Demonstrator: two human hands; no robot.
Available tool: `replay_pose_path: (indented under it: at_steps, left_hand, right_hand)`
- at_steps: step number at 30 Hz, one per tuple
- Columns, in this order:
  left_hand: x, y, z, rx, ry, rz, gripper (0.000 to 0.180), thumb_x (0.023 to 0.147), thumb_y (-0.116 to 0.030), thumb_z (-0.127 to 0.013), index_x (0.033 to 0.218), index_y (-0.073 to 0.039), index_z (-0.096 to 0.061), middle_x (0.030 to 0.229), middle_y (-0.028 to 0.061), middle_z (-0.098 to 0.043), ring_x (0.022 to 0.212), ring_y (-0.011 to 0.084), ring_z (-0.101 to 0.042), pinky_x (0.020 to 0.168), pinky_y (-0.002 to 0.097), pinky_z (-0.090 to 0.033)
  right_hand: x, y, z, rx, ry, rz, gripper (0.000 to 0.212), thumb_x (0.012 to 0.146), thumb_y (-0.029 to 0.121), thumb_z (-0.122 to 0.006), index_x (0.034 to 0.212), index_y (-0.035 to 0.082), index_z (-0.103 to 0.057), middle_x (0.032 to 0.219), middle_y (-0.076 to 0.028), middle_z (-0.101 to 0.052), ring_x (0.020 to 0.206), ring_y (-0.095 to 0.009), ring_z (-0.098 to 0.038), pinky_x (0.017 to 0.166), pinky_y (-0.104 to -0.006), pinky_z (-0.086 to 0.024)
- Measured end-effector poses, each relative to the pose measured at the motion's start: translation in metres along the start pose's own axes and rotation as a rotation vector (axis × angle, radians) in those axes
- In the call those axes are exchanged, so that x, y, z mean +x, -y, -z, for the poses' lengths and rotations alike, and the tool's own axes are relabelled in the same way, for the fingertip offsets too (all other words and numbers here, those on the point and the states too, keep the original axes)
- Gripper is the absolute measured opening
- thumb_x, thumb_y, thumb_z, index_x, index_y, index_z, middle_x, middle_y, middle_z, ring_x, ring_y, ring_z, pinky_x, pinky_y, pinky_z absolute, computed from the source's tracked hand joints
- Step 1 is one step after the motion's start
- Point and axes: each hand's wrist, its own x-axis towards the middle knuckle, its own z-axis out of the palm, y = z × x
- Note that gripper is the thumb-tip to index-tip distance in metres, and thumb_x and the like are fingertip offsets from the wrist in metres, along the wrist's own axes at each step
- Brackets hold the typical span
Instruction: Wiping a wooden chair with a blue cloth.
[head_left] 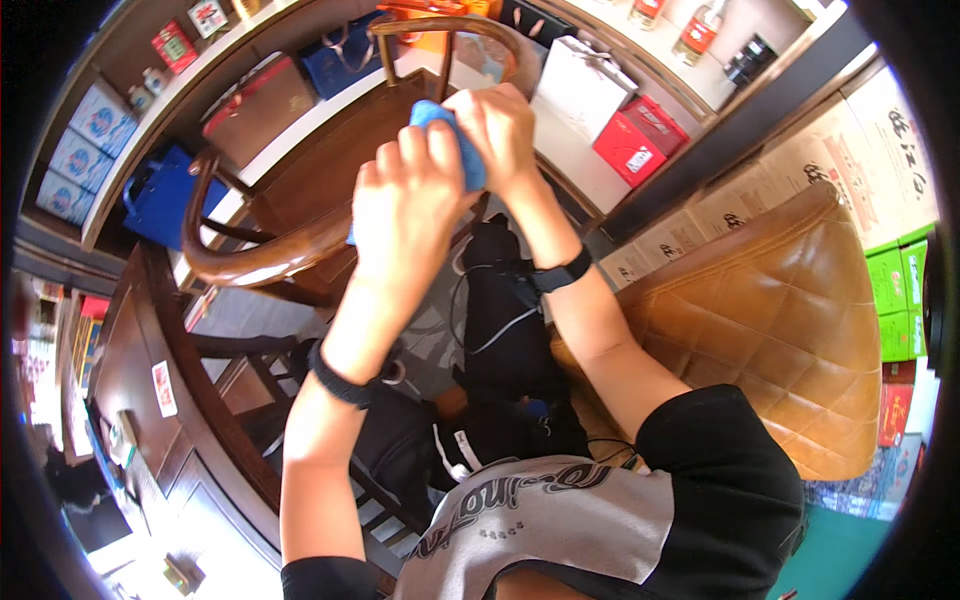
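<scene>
Clutching blue cloth (467, 157), both hands (408, 195) (500, 128) outstretched

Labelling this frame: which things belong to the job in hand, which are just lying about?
In the job:
blue cloth, in left hand and right hand
wooden chair, possibly; nearest the hands

Lying about:
red box
white bag
green boxes
bottles

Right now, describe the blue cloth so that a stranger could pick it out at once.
Find the glossy, curved wooden chair. Over its right side in this view, the left hand and right hand grip the blue cloth. Its lighter blue sets it apart from the darker blue bags beyond.
</scene>
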Motion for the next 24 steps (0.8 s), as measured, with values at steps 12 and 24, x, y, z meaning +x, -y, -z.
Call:
replay_pose_path:
  at_steps: [12,24]
  left_hand:
    - [-0.100,0.150,0.026,-0.402,0.048,0.021,0.078,0.055,-0.045,-0.085,0.112,0.001,-0.057,0.106,0.0179,-0.062,0.099,0.0343,-0.060,0.089,0.0435,-0.046]
    - [-0.146,0.256,-0.003,-0.289,0.061,-0.017,0.070,0.060,-0.020,-0.085,0.120,-0.004,-0.052,0.115,0.0149,-0.058,0.106,0.0328,-0.057,0.093,0.0415,-0.044]
  right_hand:
    - [0.004,0.012,0.005,0.010,0.012,-0.008,0.023,0.082,0.012,-0.055,0.059,0.011,-0.049,0.048,-0.004,-0.044,0.048,-0.023,-0.047,0.059,-0.0364,-0.037]
    - [0.003,0.009,0.002,-0.002,-0.007,-0.011,0.017,0.080,0.012,-0.055,0.064,0.012,-0.056,0.049,-0.002,-0.047,0.048,-0.021,-0.049,0.060,-0.0343,-0.039]
